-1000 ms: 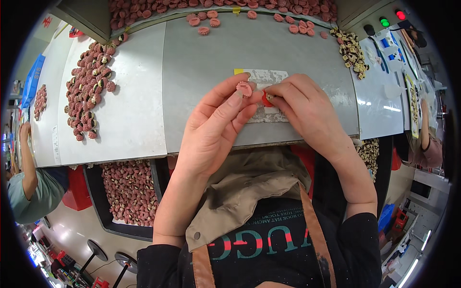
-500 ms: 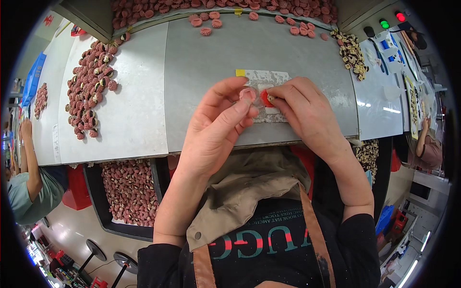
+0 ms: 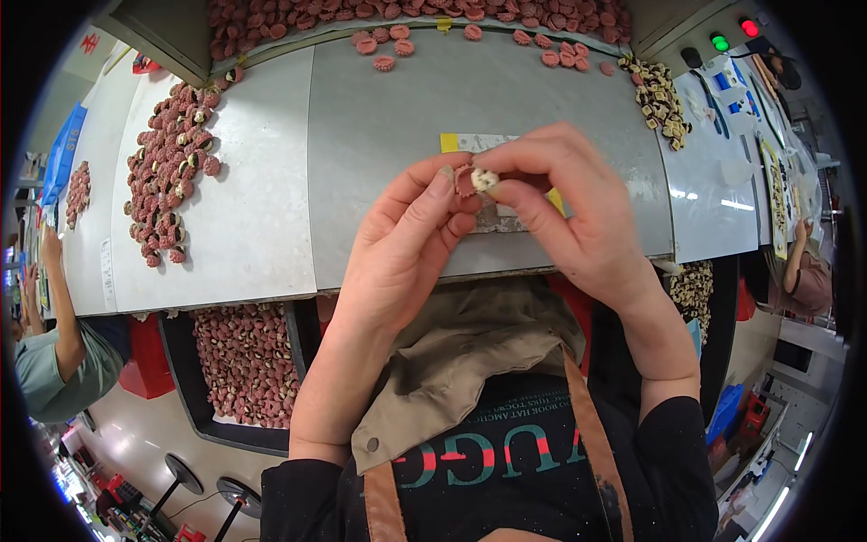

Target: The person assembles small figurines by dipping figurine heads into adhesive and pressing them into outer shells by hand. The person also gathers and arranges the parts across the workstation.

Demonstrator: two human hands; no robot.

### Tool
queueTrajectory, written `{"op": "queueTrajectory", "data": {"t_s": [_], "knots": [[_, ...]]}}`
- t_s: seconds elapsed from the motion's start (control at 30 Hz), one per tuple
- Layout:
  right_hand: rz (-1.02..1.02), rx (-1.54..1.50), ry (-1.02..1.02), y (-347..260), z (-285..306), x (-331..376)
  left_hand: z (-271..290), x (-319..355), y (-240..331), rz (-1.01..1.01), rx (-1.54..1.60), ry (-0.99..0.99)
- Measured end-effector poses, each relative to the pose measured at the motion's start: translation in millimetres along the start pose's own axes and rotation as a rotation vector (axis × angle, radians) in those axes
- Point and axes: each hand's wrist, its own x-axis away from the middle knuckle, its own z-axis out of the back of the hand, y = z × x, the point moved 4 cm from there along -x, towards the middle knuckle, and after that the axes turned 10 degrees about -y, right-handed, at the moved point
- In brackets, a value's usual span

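Note:
My left hand (image 3: pixel 411 239) pinches a small pink ridged disc (image 3: pixel 464 181) between thumb and fingers. My right hand (image 3: pixel 578 208) holds a small cream-coloured part (image 3: pixel 485 179) against that disc. Both hands meet above the grey metal worktable (image 3: pixel 397 117), over a flat label strip with a yellow end (image 3: pixel 461 142). My fingers hide most of the strip and the rest of the disc.
A heap of pink discs with inserts (image 3: pixel 172 167) lies on the left of the table, loose pink discs (image 3: pixel 388 45) along the far edge, cream parts (image 3: pixel 659 95) at the right. A bin of pink pieces (image 3: pixel 244 361) sits below the table. Another person (image 3: pixel 54 352) stands at left.
My hands have stayed joined over the strip. The red piece seen between my right fingers earlier is gone from view, and a cream part now sits against the pink disc.

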Motion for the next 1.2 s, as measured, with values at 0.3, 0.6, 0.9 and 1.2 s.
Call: {"op": "queueTrajectory", "data": {"t_s": [0.3, 0.6, 0.9, 1.2], "knots": [[0.184, 0.274, 0.097, 1.0, -12.2, -6.1, 0.4, -1.6, 0.6, -0.041, 0.002, 0.031], [0.002, 0.073, 0.123, 4.1, -16.1, -1.1, -8.3, 4.7, -2.5, -0.320, -0.317, 0.184], [0.173, 0.189, 0.171, 12.9, -16.3, 6.3, -3.8, -0.9, 1.7, -0.061, -0.095, 0.135], [0.059, 0.089, 0.094, 11.0, -11.1, 15.1, -11.8, 3.4, 0.9, -0.128, -0.335, 0.171]]}}
